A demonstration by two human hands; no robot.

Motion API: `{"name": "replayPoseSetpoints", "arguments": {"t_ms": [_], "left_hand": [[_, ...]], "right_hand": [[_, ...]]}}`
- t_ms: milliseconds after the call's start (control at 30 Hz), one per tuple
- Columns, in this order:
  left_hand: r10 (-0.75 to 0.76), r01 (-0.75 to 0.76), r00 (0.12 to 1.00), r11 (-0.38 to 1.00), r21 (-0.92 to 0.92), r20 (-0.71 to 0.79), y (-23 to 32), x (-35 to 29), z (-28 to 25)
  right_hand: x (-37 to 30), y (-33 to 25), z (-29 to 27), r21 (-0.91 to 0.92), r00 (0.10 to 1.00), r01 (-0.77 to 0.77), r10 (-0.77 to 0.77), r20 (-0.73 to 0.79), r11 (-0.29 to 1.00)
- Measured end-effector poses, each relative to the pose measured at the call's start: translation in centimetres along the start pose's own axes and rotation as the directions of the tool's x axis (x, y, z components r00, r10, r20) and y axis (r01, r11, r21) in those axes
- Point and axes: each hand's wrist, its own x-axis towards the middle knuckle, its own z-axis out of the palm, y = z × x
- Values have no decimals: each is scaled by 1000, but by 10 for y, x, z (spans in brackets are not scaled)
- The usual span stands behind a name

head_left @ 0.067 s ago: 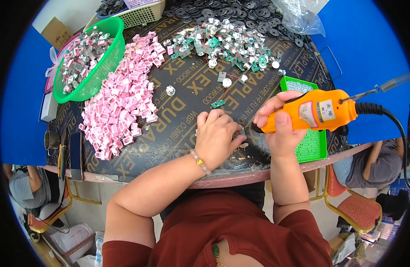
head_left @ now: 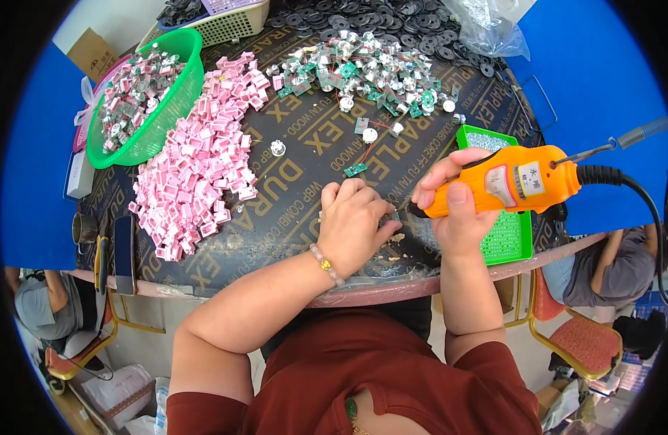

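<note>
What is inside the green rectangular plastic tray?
The tray holds small silvery pieces at its far end; the nearer part looks dotted. The right hand and orange corded tool hide its middle.

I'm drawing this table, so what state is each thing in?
Orange power tool: held, cord attached
Right hand: closed, gripping
Left hand: fingers bent, grip hidden
Green basket: filled
Pink parts: heaped
Circuit boards: mostly piled
Green tray: holding bits
Phone: flat, screen dark
Black discs: heaped

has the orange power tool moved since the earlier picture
No, not visibly: the orange power tool, held in the right hand, covers the same part of the green tray, with no clear shift either way.
</note>
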Motion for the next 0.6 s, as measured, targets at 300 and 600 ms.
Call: {"name": "replayPoseSetpoints", "arguments": {"t_ms": [300, 600], "left_hand": [[8, -8, 1000, 1000, 0, 2, -1, -1, 0], [16, -16, 1000, 1000, 4, -18, -1, -1, 1]], "right_hand": [[0, 0, 1, -13, 1000, 16, -16, 1, 1000], [1, 0, 0, -11, 1000, 11, -11, -10, 1000]]}}
